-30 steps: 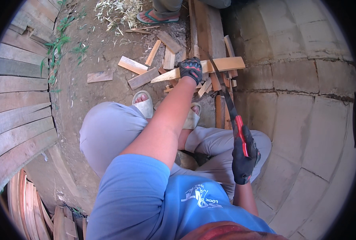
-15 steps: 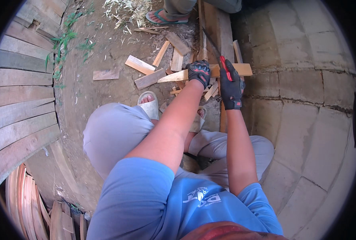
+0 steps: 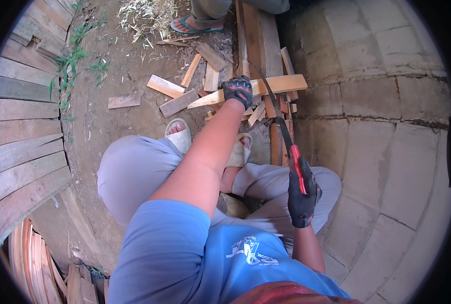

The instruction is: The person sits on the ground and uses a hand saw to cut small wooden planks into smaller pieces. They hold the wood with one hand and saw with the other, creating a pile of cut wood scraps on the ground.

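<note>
gripping a red-handled saw (image 3: 281, 126), the right hand (image 3: 302, 195) draws across a pale plank (image 3: 276, 84) (left hand (image 3: 237, 91) pinning it).

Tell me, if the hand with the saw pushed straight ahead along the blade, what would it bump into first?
Probably the pale wooden plank that the left hand presses down. The right hand grips a red-handled saw whose blade already reaches that plank. Depth is hard to judge, so the blade's tip may pass just above it.

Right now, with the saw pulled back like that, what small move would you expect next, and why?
Probably a forward push of the saw. The right hand grips its red handle drawn back near the knee, the blade lies across the plank, and the left hand presses the plank down beside the blade.
</note>
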The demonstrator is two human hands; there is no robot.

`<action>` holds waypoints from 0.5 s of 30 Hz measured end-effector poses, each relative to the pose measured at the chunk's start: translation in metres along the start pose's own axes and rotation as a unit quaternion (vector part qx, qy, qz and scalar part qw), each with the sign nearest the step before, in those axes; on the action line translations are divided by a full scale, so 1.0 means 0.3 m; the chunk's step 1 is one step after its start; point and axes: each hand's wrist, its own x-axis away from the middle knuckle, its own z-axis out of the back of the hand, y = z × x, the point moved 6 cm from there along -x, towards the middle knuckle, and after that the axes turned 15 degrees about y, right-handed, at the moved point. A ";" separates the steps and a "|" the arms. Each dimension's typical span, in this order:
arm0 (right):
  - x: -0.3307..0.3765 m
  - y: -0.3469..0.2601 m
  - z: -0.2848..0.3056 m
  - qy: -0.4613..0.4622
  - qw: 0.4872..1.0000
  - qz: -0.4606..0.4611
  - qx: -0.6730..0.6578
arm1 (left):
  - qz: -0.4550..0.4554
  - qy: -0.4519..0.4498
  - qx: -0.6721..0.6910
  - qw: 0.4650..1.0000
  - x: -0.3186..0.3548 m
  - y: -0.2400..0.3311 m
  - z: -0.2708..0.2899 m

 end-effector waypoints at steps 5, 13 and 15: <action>-0.033 -0.009 -0.011 -0.003 1.000 -0.012 -0.005 | 0.015 -0.093 0.015 0.995 0.009 0.019 0.004; -0.369 -0.027 -0.299 0.035 0.998 0.045 -0.039 | 0.015 -0.111 0.021 0.993 0.000 0.018 0.033; -0.439 -0.034 -0.363 0.067 0.994 0.086 -0.030 | 0.018 -0.109 0.020 0.994 -0.004 0.012 0.024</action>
